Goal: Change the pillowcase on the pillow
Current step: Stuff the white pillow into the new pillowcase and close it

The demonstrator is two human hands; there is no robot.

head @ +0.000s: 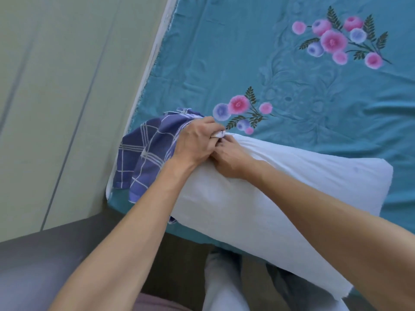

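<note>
While both hands pinched the white pillow's corner, checked pillowcase bunched beside the grip.
Left hand and right hand clenched it; floral bed sheet lay beyond.

white pillow, blue checked pillowcase (white lines), teal bedsheet with pink-and-lilac flowers.

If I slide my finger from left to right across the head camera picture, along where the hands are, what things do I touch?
Wall → checked pillowcase → left hand → right hand → white pillow → teal flowered sheet.
</note>
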